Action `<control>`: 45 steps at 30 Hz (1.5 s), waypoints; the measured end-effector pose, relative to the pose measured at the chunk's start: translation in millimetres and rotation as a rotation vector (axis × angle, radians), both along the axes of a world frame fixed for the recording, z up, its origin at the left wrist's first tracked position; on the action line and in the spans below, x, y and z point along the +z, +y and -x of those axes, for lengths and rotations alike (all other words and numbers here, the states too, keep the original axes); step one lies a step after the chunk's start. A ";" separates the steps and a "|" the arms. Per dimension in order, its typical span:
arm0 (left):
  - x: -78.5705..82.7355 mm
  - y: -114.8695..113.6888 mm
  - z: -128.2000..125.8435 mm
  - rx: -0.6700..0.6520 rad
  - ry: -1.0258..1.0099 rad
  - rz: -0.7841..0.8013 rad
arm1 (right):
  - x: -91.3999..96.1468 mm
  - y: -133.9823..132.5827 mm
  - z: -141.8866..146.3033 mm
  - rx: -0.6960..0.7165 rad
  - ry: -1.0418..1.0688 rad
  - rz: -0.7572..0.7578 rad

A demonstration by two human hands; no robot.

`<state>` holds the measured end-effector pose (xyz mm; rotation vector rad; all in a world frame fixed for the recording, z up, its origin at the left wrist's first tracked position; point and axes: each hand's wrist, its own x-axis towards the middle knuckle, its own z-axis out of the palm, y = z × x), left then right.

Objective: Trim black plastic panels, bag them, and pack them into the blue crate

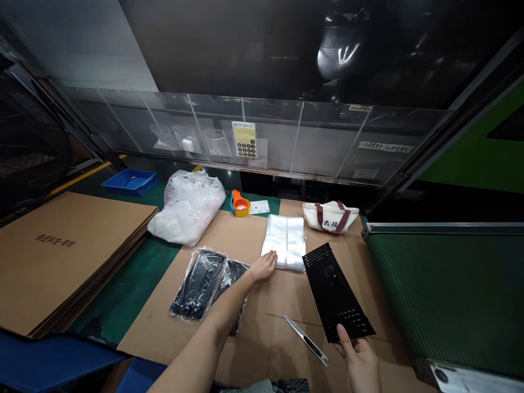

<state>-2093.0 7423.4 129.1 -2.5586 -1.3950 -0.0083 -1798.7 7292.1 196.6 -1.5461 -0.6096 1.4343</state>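
Note:
My right hand [357, 357] grips the lower end of a flat black perforated panel [336, 297], thumb on top and fingers beneath. The panel is tilted, with rows of small slots near both ends. My left hand [264, 266] rests at the lower left corner of a stack of clear plastic bags [286, 240], its fingers stretched out and lying on the plastic. Left of that forearm lies a bagged black part [200, 284]. A second bagged black part [233, 273] is partly hidden under the arm. A utility knife [306, 341] lies between my hands.
At left stand a stack of flat cardboard [73, 245] and a full white plastic bag [190, 204]. Behind are a blue tray [130, 183], a tape dispenser [240, 204] and a canvas bag [331, 216]. A green conveyor belt [446, 295] borders the right side.

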 end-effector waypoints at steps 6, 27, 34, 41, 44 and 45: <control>17.7 -6.7 7.9 -0.031 0.039 0.004 | 2.8 0.3 5.4 -0.052 0.019 -0.008; 21.8 14.4 6.6 0.056 0.117 0.100 | 15.1 3.3 26.9 -0.009 -0.080 -0.035; 27.5 19.5 6.6 0.120 0.073 0.112 | 14.4 0.1 34.1 0.044 -0.232 -0.093; 30.6 20.6 1.7 0.233 -0.001 0.060 | 8.5 1.5 33.7 0.092 -0.278 -0.088; 29.0 19.2 -3.9 0.193 -0.009 0.052 | 2.8 2.8 35.4 0.106 -0.263 -0.097; 28.1 19.4 -6.5 0.191 -0.010 0.049 | 1.1 3.1 36.2 0.109 -0.257 -0.097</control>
